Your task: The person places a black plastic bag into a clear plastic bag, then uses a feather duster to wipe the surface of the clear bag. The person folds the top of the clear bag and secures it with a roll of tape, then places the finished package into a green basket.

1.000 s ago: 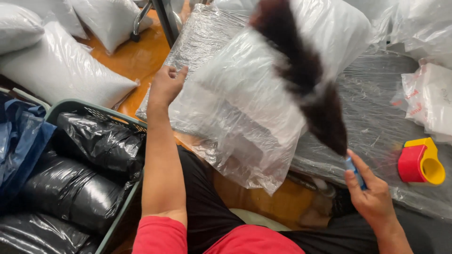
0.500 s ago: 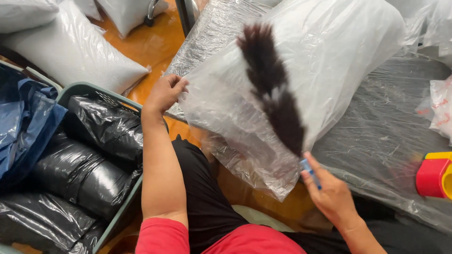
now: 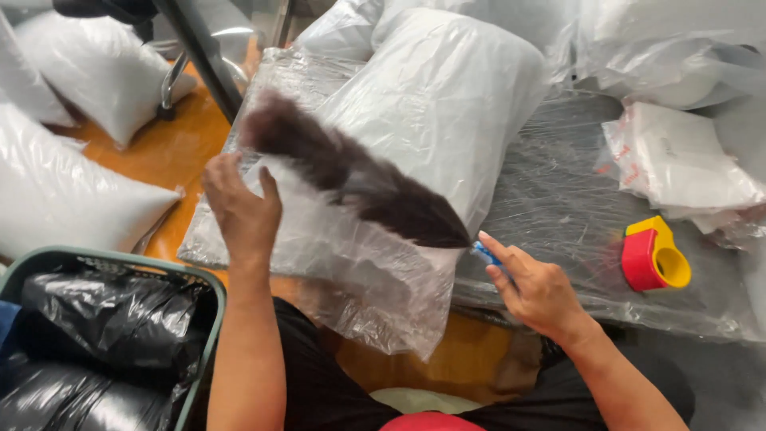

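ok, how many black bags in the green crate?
2 show: one black bag at the top of the green crate, a second black bag below it at the frame's bottom edge. More may be hidden outside the frame.

bare forearms, no sleeves in view; red top at the chest, black trousers

Hair bundle (image 3: 359,179) lies on plastic bag (image 3: 343,247), left hand (image 3: 239,207) on the bag's left, right hand (image 3: 535,291) at its right end. Tape dispenser (image 3: 654,255) sits right on the worktop (image 3: 558,183). Bin (image 3: 199,319) of bagged stuff sits lower left on floor.
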